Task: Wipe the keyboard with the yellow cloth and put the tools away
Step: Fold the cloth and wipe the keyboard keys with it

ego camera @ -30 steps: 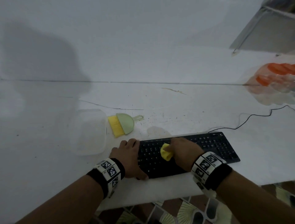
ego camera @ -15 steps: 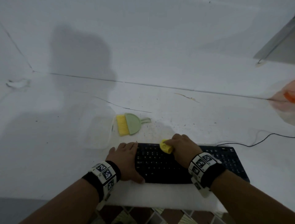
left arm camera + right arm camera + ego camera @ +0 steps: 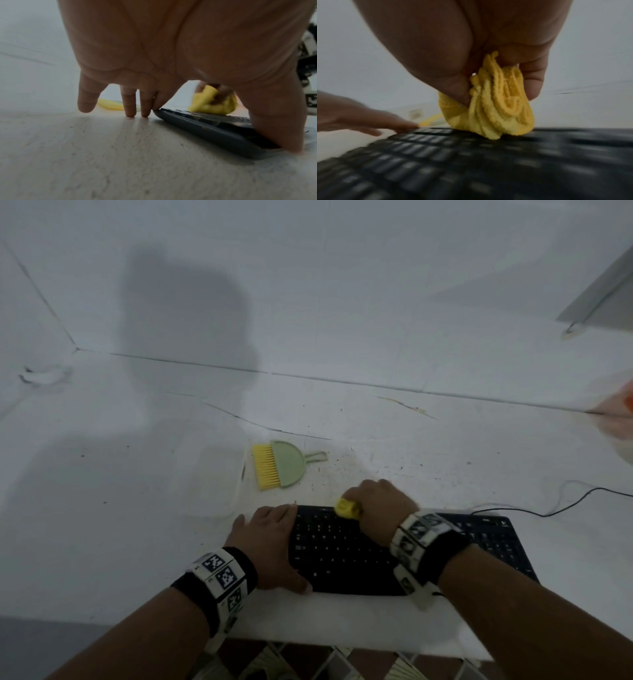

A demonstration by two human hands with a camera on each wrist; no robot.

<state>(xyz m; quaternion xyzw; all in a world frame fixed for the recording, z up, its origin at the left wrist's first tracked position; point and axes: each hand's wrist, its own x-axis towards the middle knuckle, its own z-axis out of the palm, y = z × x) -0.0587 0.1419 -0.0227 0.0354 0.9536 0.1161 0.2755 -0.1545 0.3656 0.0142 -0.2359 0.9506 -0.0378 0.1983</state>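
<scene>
The yellow cloth sits bunched at the far edge of the black keyboard, toward its left half; I see my right hand curled round it, thumb and fingers pinching the wad so its folds press down on the top key row; the right wrist view is blurred across the keys, so I cannot read which row exactly. My left hand lies flat over the keyboard's left end, fingers straight and spread; in the left wrist view two fingertips touch the white table just beside the keyboard's corner, while the thumb rests along its near edge. The keyboard lies close to the table's front edge; its cable trails off to the right. Behind it a small green brush with yellow bristles lies on the table, apart from both hands; just left of that stands a clear plastic container, faint against the white.
</scene>
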